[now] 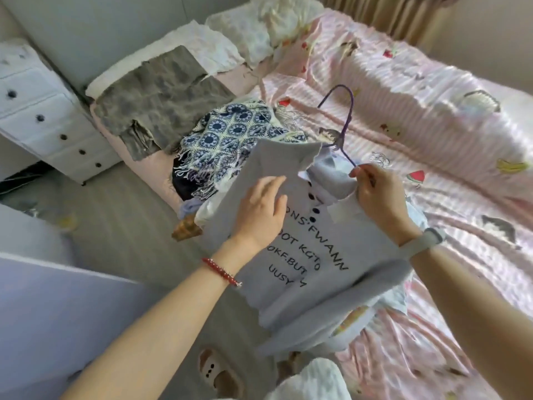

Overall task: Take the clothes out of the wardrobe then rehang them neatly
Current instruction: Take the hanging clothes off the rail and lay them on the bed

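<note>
A pale grey knit top (291,287) with dark buttons and black lettering hangs in front of me over the bed's edge. Its collar sits on a purple wire hanger (344,122), whose hook points up and away. My right hand (377,197) pinches the hanger's neck at the collar. My left hand (261,210) lies flat on the top's left shoulder, fingers together and pressing the fabric. Behind the top, a heap of clothes rests on the bed, topped by a blue and cream patterned garment (230,140) with fringe.
The bed (432,116) has a pink striped cover with fruit prints. A grey towel (155,96) and white pillows (259,27) lie at its head. A white drawer chest (43,111) stands at the left. A slipper (216,370) shows on the grey floor.
</note>
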